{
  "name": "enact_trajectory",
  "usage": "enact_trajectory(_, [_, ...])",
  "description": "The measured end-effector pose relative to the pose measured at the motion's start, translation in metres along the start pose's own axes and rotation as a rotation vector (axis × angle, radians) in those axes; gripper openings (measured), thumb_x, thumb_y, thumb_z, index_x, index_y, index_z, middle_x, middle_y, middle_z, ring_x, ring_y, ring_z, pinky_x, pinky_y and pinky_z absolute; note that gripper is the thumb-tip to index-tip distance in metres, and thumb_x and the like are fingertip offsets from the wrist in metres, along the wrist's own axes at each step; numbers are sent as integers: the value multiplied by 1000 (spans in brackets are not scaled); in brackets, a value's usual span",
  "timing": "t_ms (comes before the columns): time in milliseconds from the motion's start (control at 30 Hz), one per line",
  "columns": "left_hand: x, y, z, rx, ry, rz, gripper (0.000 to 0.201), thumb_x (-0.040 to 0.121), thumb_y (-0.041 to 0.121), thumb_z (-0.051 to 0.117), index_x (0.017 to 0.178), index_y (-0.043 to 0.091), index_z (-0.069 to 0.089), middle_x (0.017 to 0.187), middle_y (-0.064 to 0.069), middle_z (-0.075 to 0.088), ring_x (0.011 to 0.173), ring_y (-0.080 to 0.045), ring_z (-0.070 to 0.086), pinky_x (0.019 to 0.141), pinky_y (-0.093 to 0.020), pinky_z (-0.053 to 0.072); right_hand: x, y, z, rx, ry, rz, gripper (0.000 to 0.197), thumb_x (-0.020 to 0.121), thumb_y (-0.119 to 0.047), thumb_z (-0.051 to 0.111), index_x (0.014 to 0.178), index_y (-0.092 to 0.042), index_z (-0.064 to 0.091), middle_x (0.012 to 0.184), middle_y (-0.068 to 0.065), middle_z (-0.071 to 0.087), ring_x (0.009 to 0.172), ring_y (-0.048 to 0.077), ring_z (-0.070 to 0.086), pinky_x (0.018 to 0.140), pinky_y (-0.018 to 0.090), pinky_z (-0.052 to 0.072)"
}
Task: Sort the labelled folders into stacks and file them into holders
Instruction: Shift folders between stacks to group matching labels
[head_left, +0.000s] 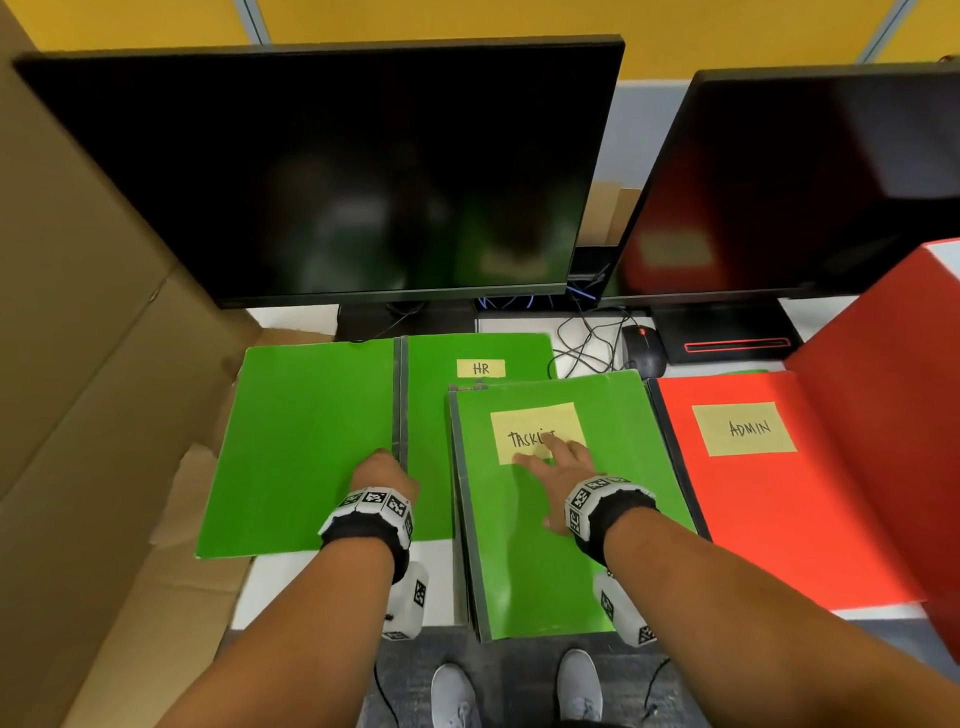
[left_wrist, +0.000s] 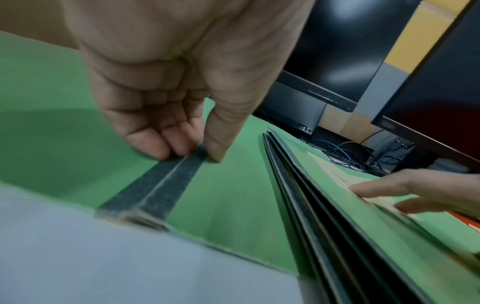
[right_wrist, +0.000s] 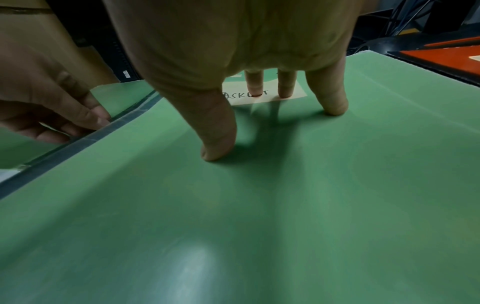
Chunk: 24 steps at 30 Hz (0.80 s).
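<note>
A person stands at a white table (head_left: 270, 587) with folders laid out before two dark monitors (head_left: 332, 171). The right hand (head_left: 558, 470) lies spread, fingers straight, on top of a stack of green folders (head_left: 540, 561) in the middle of the table, two fingertips (right_wrist: 255, 88) touching its yellow label (head_left: 519, 423), which reads partly "TASK". The left hand (head_left: 384, 475) rests on another green folder (head_left: 301, 441) just left of the stack, its curled fingers (left_wrist: 158, 135) and thumb pinching the grey spine strip (left_wrist: 166, 185). That folder bears an "HR" label (head_left: 481, 368) at its far edge and is partly covered by the stack. To the right lies a red folder (head_left: 769, 519) labelled "ADMIN", beside a red holder (head_left: 893, 374). A brown cardboard box (head_left: 88, 364) stands at left. A mouse (head_left: 643, 345) and tangled cables (head_left: 587, 338) lie behind the folders.
</note>
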<state>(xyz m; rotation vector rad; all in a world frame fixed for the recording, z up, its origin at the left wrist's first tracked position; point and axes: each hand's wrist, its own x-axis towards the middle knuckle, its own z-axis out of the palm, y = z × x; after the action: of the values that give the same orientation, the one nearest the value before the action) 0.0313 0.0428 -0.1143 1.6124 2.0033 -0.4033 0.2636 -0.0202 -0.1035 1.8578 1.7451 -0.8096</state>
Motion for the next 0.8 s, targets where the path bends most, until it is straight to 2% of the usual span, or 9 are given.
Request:
enact_trajectory(167, [-1, -3, -4, -56, -28, 5, 28, 92, 26, 56, 110, 7, 67, 119, -6, 65, 104, -22, 63, 73, -25, 45, -2, 0, 0, 14, -11, 11, 105, 74, -12, 74, 143, -51, 5, 155, -7, -18, 144, 34, -9, 104, 69, 24])
enact_trajectory(233, [-2, -1, -8, -105, -27, 2, 23, 92, 19, 52, 100, 4, 67, 114, -12, 66, 97, -26, 63, 70, -27, 45, -2, 0, -1, 16, -16, 11, 105, 74, -11, 73, 143, -50, 5, 155, -7, -18, 144, 34, -10, 104, 70, 24])
enact_trajectory(300, [-5, 3, -14, -182, -16, 8, 19, 91, 13, 50, 96, 4, 66, 111, -16, 67, 98, -31, 63, 75, -31, 48, 0, 0, 0, 14, -14, 13, 105, 73, -11, 73, 143, -51, 5, 155, -7, -18, 144, 34, -10, 104, 69, 24])
enact_trajectory(367, [-9, 7, -21, -257, -7, 18, 24, 90, 11, 50, 104, 2, 67, 114, -18, 66, 102, -32, 63, 84, -33, 49, 2, 0, 1, 17, -10, 13, 105, 73, -11, 73, 143, -50, 5, 156, -6, -18, 144, 35, -10, 105, 68, 26])
enact_trajectory(467, [-20, 10, -28, -285, 15, 98, 30, 92, 20, 53, 115, 3, 63, 114, -13, 64, 91, -25, 57, 87, -31, 48, 3, 0, 1, 14, 1, 11, 104, 73, -13, 75, 143, -50, 6, 156, -6, -16, 144, 36, -8, 106, 65, 27])
enact_trajectory(533, [-29, 13, -31, -310, 58, 162, 27, 91, 24, 56, 107, 4, 65, 102, -13, 64, 85, -22, 56, 81, -28, 48, 1, -1, 1, 17, 16, 4, 105, 72, -13, 75, 143, -49, 7, 156, -5, -15, 144, 35, -7, 107, 64, 28])
enact_trajectory(667, [-43, 20, -43, -400, 152, 205, 15, 88, 16, 56, 82, 4, 63, 93, -18, 58, 68, -20, 51, 66, -27, 46, -2, 0, -1, 41, 34, -7, 107, 71, -10, 75, 144, -48, 7, 156, -5, -15, 145, 33, -6, 110, 59, 27])
enact_trajectory(733, [-51, 18, -56, -473, 195, 218, 20, 88, 14, 55, 68, 9, 53, 76, -12, 53, 58, -16, 46, 59, -24, 42, -4, 1, -2, 48, 37, -9, 107, 72, -11, 75, 144, -49, 6, 156, -5, -16, 145, 33, -7, 110, 60, 27])
enact_trajectory(800, [-59, 13, -72, -530, 211, 229, 21, 88, 15, 55, 69, 9, 52, 66, -6, 49, 57, -16, 44, 53, -21, 38, -9, 0, -4, 46, 36, -4, 103, 75, -12, 73, 144, -48, 6, 157, -4, -17, 145, 32, -7, 110, 63, 23])
